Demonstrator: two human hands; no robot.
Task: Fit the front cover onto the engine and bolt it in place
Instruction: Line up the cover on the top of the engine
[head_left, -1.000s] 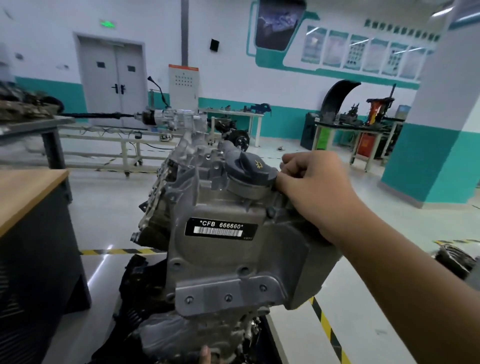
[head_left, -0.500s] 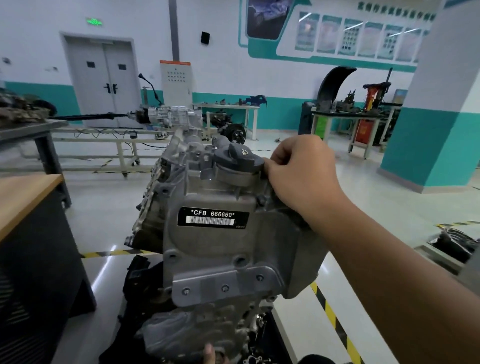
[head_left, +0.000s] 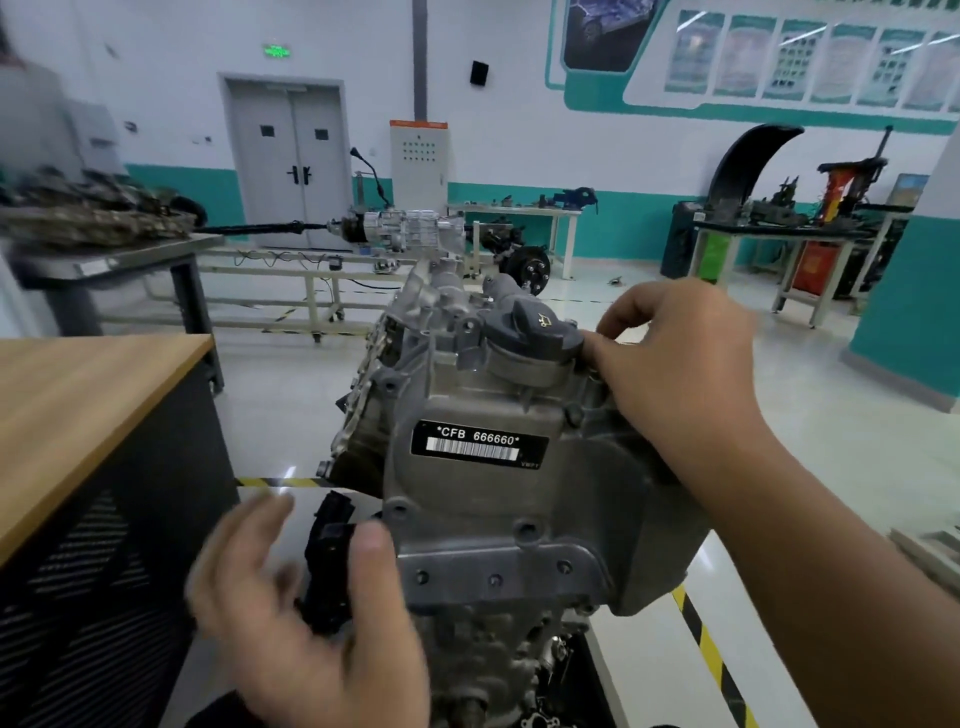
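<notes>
At cover top, right hand (head_left: 675, 364) pinches front cover (head_left: 498, 493) edge; left hand (head_left: 306, 613) open, blurred. Seating step; bolts next.

Front cover (head_left: 498, 499): dull silver-grey cast metal. Label (head_left: 479, 445) on it: black, white lettering, white barcode stripes. Oil filler cap (head_left: 535, 332): dark grey, yellow symbol. Workbench (head_left: 78, 410): light wood-grain top, black perforated side. Floor tape (head_left: 711, 654): yellow-black diagonal stripes. Wall (head_left: 519, 78): white above, teal band below. Double door (head_left: 293, 156): grey.
</notes>
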